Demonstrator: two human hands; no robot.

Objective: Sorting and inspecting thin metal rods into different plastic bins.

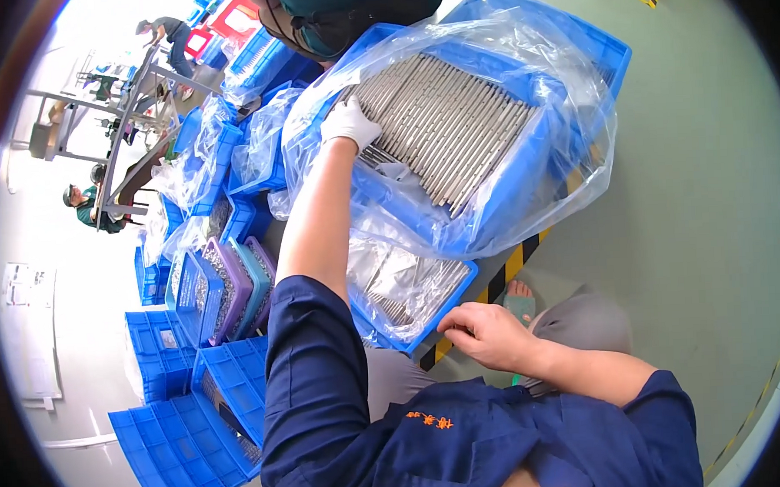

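Note:
My left hand (350,125), in a white glove, reaches to the left ends of a layer of thin grey metal rods (454,123). Its fingers are bent in against the rods; whatever they grip is hidden. The rods lie side by side in a large blue crate (494,226) lined with a clear plastic bag (600,160). My bare right hand (490,333) is loosely closed, with nothing seen in it, beside the near corner of a lower blue crate (424,336). More metal rods (388,306) lie under plastic in that lower crate.
Blue crates (189,435) and purple bins (227,290) of small metal parts crowd the left. A dark green bag-like item (363,14) stands beyond the rods. Black-and-yellow tape (496,287) marks the floor. Two people (172,40) are at the far left near metal frames.

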